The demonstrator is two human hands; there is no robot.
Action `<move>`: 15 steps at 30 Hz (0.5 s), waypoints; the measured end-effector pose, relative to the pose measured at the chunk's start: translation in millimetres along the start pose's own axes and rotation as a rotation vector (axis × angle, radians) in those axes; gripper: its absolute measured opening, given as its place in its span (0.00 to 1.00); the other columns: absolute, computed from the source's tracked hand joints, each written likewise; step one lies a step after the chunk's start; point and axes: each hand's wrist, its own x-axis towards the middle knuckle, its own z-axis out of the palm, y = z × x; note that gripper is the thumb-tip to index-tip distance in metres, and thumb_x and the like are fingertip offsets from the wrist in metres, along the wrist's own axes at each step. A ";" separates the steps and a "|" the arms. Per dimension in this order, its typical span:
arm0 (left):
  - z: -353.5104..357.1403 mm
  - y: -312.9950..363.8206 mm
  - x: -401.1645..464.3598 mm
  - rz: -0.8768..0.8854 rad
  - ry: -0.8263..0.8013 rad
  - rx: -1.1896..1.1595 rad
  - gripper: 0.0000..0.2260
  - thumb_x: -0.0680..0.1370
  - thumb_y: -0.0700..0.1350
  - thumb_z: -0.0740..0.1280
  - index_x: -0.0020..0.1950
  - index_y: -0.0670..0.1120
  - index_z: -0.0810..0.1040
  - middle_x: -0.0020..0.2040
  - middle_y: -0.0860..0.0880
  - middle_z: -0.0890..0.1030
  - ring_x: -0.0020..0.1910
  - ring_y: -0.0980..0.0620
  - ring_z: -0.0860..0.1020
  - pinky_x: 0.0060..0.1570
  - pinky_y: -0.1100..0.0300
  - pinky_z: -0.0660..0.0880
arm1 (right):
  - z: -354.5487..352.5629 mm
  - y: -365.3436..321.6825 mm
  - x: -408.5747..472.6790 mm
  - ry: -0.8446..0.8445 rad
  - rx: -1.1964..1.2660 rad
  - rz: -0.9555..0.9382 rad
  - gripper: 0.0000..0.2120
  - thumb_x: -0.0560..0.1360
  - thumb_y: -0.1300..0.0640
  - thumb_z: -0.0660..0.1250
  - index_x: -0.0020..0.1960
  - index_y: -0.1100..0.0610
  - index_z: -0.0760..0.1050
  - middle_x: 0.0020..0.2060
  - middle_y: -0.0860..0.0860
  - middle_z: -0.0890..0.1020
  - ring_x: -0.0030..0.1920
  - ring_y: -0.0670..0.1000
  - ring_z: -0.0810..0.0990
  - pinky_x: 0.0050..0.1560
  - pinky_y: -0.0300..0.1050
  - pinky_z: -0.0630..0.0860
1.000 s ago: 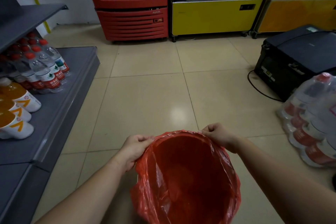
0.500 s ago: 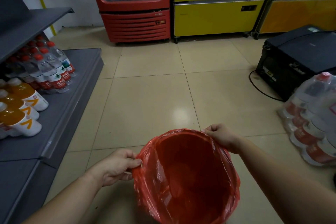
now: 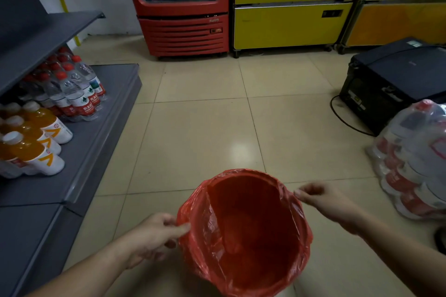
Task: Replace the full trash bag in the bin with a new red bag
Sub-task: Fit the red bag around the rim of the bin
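Note:
A red plastic bag (image 3: 243,231) lines a round bin standing on the tiled floor at the bottom middle of the head view. Its top edge is folded out over the rim, so the bin itself is hidden. The bag looks empty inside. My left hand (image 3: 154,236) pinches the folded bag edge on the bin's left side. On the right, my right hand (image 3: 323,200) hovers just off the rim with loosely curled fingers, blurred, holding nothing.
A grey shelf (image 3: 96,137) on the left carries water bottles (image 3: 72,89) and orange drink bottles (image 3: 36,142). Red (image 3: 183,29) and yellow (image 3: 292,24) coolers stand at the back. A black box (image 3: 395,79) and shrink-wrapped bottle packs (image 3: 415,159) sit at right.
My left hand slid down the bag's left side and still grips its edge. My right hand let go of the far rim and pulled away to the right.

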 end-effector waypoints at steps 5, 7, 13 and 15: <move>4.5 -7.8 -1.1 0.035 -0.041 0.038 0.05 0.75 0.42 0.75 0.41 0.43 0.81 0.36 0.45 0.82 0.35 0.53 0.77 0.31 0.62 0.67 | -0.6 24.9 -26.8 -0.044 -0.048 0.038 0.19 0.73 0.49 0.74 0.37 0.66 0.78 0.30 0.48 0.77 0.33 0.50 0.72 0.37 0.46 0.68; 6.8 -9.0 1.0 0.051 -0.037 0.062 0.06 0.76 0.41 0.73 0.40 0.45 0.80 0.36 0.46 0.80 0.34 0.54 0.76 0.31 0.62 0.67 | 6.2 24.1 -30.7 -0.057 -0.052 0.022 0.21 0.75 0.49 0.72 0.35 0.66 0.75 0.29 0.51 0.73 0.32 0.51 0.67 0.36 0.46 0.63; 14.2 -17.8 -0.8 0.029 -0.039 0.064 0.05 0.79 0.43 0.69 0.43 0.47 0.80 0.38 0.48 0.81 0.39 0.54 0.77 0.33 0.61 0.68 | 13.2 17.0 -43.5 -0.071 0.047 0.053 0.14 0.73 0.44 0.72 0.44 0.55 0.85 0.43 0.51 0.88 0.45 0.47 0.84 0.45 0.45 0.74; 15.0 -18.7 -1.5 0.042 -0.010 0.077 0.04 0.79 0.44 0.69 0.43 0.47 0.80 0.40 0.49 0.82 0.41 0.53 0.77 0.36 0.60 0.68 | 13.9 17.7 -46.3 -0.059 0.003 -0.017 0.11 0.74 0.47 0.73 0.43 0.54 0.86 0.44 0.53 0.88 0.49 0.51 0.86 0.52 0.53 0.79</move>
